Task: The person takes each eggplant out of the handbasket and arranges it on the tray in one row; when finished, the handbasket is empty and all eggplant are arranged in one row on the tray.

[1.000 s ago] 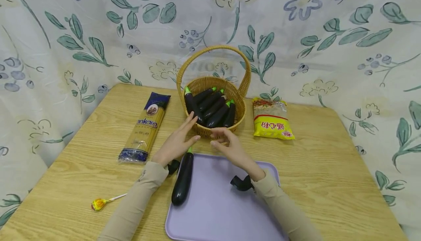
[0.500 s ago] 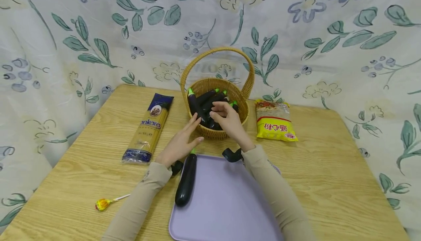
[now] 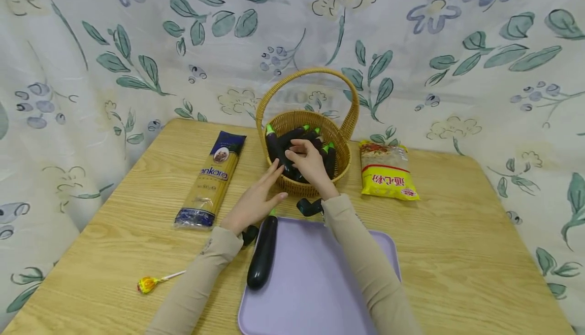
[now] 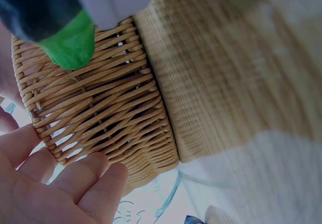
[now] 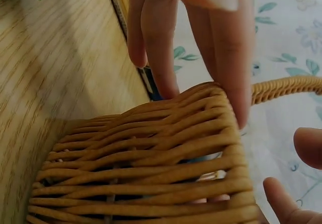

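Observation:
My left hand (image 3: 251, 204) is stretched out at the front left of a wicker basket (image 3: 304, 188), fingers straight against its rim. In the left wrist view, the fingers (image 4: 88, 173) lie along the weave. Above the basket's inside is my right hand (image 3: 311, 165), fingers bent downward over several dark eggplants (image 3: 275, 148) with green stems. Thumb and fingers are apart in the right wrist view, and no eggplant shows between them. One more eggplant (image 3: 262, 254) lies on the left edge of a lilac tray (image 3: 315, 279), under the left wrist.
A pack of spaghetti (image 3: 207, 182) lies left of the basket, and a yellow bag of pasta (image 3: 387, 170) lies to its right. At the front left is a wrapped lollipop (image 3: 148, 284). A floral curtain (image 3: 292, 20) hangs behind the wooden table (image 3: 457, 254).
My right hand has moved from in front of the basket up and left to over the eggplants inside it. The left hand has stayed by the rim. The head view has shifted slightly.

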A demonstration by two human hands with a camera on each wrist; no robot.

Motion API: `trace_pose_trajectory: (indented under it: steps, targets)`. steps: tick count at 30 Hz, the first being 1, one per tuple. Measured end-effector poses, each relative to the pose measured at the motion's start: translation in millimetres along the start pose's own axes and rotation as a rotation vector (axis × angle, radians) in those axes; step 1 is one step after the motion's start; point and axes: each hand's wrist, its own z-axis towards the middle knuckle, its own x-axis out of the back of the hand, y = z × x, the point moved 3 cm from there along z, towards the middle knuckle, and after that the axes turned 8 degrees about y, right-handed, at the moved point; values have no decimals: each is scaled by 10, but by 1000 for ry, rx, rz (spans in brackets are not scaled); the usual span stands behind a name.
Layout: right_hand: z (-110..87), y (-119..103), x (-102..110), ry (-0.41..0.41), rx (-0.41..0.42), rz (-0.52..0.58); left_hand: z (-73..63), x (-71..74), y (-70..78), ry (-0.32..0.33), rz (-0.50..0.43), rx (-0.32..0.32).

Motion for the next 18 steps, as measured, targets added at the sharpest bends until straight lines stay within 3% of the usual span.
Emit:
trace_pose_trajectory:
  steps: [8, 18]
  targets:
    - [122, 33, -86, 21, -45, -46, 19, -23, -14, -8, 8, -8]
    - [277, 100, -268, -37, -96, -105, 1, -16, -25, -17, -5, 5]
